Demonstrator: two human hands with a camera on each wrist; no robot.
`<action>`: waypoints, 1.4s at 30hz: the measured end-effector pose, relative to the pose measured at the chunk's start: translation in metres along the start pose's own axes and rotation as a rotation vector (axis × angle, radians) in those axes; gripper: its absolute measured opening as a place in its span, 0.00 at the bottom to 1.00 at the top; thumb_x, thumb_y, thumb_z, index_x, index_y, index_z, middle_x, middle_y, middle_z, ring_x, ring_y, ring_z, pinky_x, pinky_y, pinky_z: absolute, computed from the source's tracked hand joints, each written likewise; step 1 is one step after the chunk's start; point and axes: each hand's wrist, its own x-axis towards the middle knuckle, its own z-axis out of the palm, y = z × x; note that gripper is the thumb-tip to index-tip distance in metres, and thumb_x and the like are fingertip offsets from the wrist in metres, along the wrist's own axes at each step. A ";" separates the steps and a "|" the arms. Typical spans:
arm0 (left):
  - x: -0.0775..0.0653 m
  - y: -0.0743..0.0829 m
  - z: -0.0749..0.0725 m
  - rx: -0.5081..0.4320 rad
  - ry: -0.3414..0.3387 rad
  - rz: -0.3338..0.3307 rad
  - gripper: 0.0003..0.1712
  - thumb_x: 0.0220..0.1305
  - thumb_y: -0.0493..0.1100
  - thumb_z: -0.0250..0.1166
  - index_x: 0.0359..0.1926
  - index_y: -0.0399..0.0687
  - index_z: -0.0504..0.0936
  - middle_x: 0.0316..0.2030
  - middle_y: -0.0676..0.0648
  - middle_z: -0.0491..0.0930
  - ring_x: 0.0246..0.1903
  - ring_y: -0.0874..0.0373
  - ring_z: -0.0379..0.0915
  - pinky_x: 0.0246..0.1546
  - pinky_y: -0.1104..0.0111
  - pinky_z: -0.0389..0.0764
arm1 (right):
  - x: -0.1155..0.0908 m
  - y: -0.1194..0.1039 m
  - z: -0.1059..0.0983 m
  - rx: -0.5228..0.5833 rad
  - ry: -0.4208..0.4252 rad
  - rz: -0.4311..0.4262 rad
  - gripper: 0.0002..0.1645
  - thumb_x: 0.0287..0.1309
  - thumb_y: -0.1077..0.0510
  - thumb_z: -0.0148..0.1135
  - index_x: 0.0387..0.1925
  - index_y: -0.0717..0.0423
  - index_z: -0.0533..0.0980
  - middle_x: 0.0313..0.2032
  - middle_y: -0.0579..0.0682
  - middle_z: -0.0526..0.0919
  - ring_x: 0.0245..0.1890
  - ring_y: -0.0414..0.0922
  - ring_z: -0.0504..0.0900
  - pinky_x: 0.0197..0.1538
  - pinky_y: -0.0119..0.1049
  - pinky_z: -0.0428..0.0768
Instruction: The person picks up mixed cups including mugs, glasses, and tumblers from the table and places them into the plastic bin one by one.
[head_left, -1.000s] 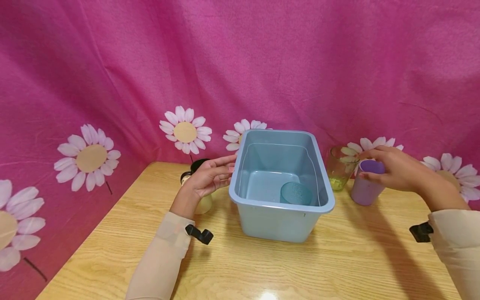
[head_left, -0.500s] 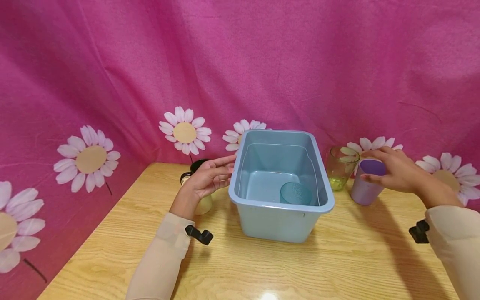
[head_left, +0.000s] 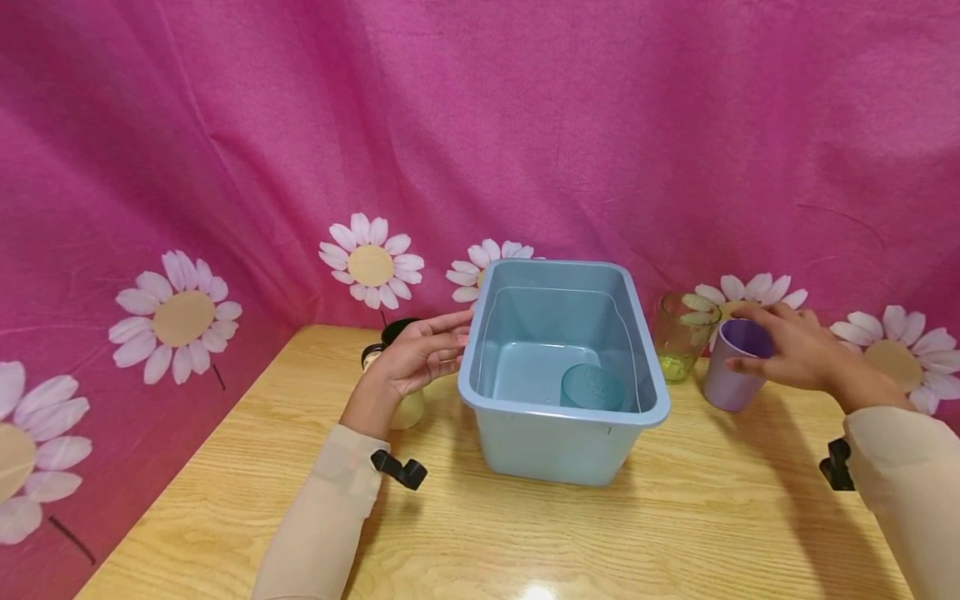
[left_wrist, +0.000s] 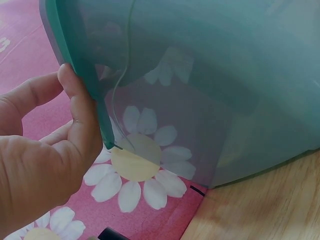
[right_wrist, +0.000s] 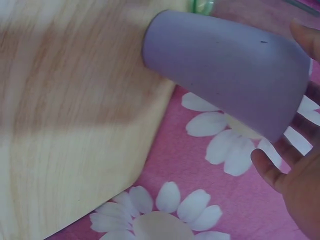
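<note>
My left hand (head_left: pixel 420 354) is at the left side of a blue-grey plastic tub (head_left: pixel 551 446), its fairly straight fingers touching the outer rim. In the left wrist view, the fingertips and thumb of the left hand (left_wrist: pixel 55 150) meet the rim's edge. At the right, my right hand (head_left: pixel 802 346) is spread about the top of a purple cup (head_left: pixel 727 379), which stands upright on the table. From the right wrist, the fingers of this hand (right_wrist: pixel 305 190) look parted around the wide end of the cup (right_wrist: pixel 225 70). A teal round container (head_left: pixel 592 387) lies inside the tub.
A clear yellow-green glass (head_left: pixel 678 337) stands between the tub and the purple cup. Behind the left hand is a cream-coloured container (head_left: pixel 408 410) with a black top, partly hidden. A pink flowered cloth (head_left: pixel 562 125) hangs along the back edge of the wooden table (head_left: pixel 465 542).
The right hand has shifted slightly right and its wrist has drawn in, baring more of the purple cup's rim. The left hand and the tub have stayed in place.
</note>
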 end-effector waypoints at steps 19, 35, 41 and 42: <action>0.001 0.000 0.000 -0.003 0.004 0.002 0.29 0.74 0.26 0.52 0.74 0.35 0.67 0.51 0.44 0.83 0.39 0.56 0.85 0.42 0.66 0.86 | 0.007 0.004 0.006 -0.006 -0.081 0.058 0.49 0.55 0.44 0.73 0.70 0.59 0.63 0.64 0.75 0.64 0.49 0.76 0.62 0.38 0.64 0.69; 0.001 0.000 0.001 -0.021 -0.020 -0.004 0.31 0.73 0.27 0.55 0.74 0.35 0.65 0.49 0.44 0.84 0.39 0.56 0.85 0.42 0.66 0.86 | 0.001 0.010 0.006 -0.021 -0.015 0.045 0.46 0.51 0.44 0.75 0.67 0.57 0.68 0.58 0.76 0.68 0.43 0.72 0.63 0.37 0.59 0.66; 0.000 0.000 0.000 -0.021 -0.014 -0.006 0.31 0.73 0.28 0.56 0.74 0.35 0.66 0.48 0.44 0.85 0.39 0.56 0.86 0.42 0.66 0.86 | 0.002 0.009 -0.003 -0.020 -0.010 0.034 0.46 0.49 0.45 0.76 0.66 0.57 0.69 0.57 0.77 0.67 0.43 0.72 0.63 0.35 0.56 0.65; 0.000 0.000 0.000 -0.020 -0.013 -0.006 0.31 0.73 0.28 0.56 0.74 0.35 0.66 0.48 0.44 0.85 0.39 0.56 0.86 0.42 0.66 0.86 | 0.003 0.008 -0.004 -0.023 -0.006 0.030 0.45 0.49 0.45 0.76 0.66 0.57 0.69 0.57 0.78 0.67 0.43 0.72 0.63 0.35 0.55 0.65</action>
